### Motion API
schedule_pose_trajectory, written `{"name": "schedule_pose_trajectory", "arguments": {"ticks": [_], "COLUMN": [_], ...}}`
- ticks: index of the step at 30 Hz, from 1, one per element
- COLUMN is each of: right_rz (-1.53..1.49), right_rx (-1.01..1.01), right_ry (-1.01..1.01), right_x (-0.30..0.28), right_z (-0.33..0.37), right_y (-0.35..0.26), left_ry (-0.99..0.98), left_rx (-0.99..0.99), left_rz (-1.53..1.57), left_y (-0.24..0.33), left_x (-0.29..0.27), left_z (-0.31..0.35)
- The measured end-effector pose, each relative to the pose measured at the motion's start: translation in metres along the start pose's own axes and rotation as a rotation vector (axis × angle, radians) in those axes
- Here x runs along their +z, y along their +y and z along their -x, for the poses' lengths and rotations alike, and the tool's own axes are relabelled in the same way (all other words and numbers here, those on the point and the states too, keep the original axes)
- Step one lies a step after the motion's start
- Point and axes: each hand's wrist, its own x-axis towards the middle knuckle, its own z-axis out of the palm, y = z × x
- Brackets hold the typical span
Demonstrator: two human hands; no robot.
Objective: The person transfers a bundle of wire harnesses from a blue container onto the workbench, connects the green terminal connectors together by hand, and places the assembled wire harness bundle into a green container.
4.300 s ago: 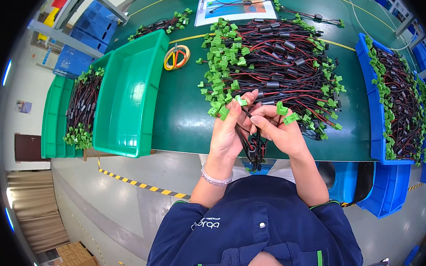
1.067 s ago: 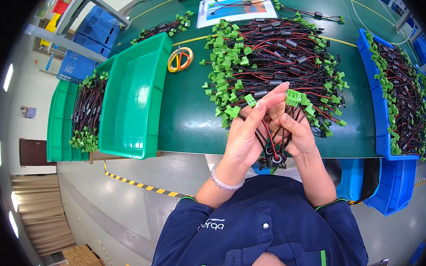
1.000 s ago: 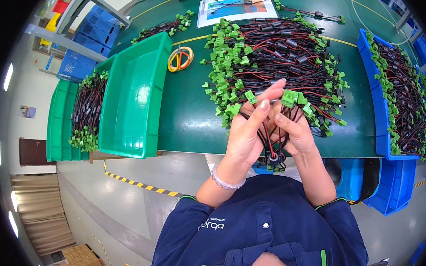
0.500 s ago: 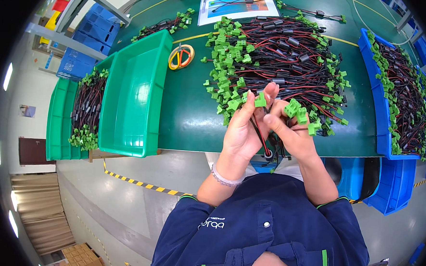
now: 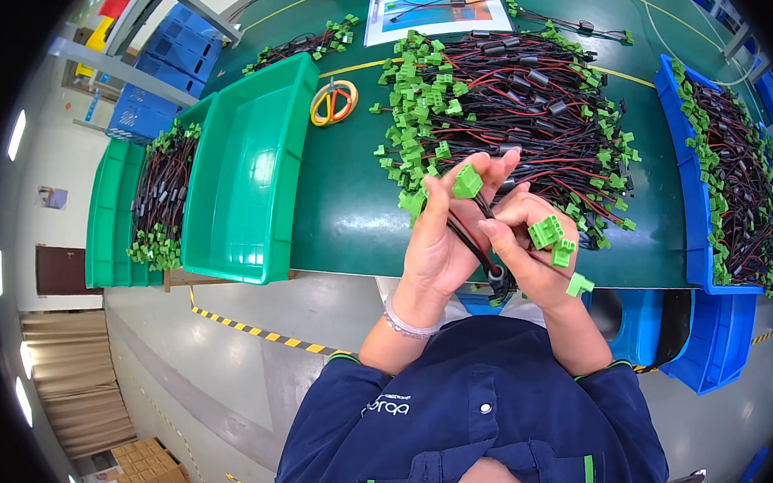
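Near the table's front edge I hold a wire harness [image 5: 468,237] between both hands. Its black and red wires hang in a loop with a dark cylindrical piece [image 5: 498,273] low between my wrists. My left hand [image 5: 438,249] curls round it, with a green connector [image 5: 467,182] standing up between thumb and fingers. Several green connectors [image 5: 545,231] stick out over my right hand [image 5: 538,263], whose thumb and fingers pinch the wires. Just beyond lies a large pile of similar harnesses [image 5: 520,104], green connectors at both ends.
An open green bin [image 5: 243,173] stands at the left, beside another holding harnesses [image 5: 160,195]. Orange-handled scissors and a yellow tape roll [image 5: 333,104] lie right of it. A printed sheet [image 5: 438,12] is at the back. A blue bin [image 5: 700,188] of harnesses stands at the right.
The connectors in my right hand have turned and spread apart toward the right. The connector at my left fingers has tilted and shifted slightly left.
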Motion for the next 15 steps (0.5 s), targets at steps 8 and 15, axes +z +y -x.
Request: {"name": "schedule_pose_trajectory", "arguments": {"ticks": [8, 15], "right_rz": [0.251, 0.283], "right_rx": [-0.265, -0.296], "right_ry": [0.101, 0.086], "right_x": [0.0086, 0.0033], "right_z": [0.0006, -0.0008], "right_y": [0.0015, 0.0019], "left_ry": [0.166, 0.026], "left_rx": [0.020, 0.012], "left_rz": [0.067, 0.163], "left_y": [-0.0027, -0.0037], "left_x": [0.0008, -0.0009], "left_z": [0.0033, 0.0017]}}
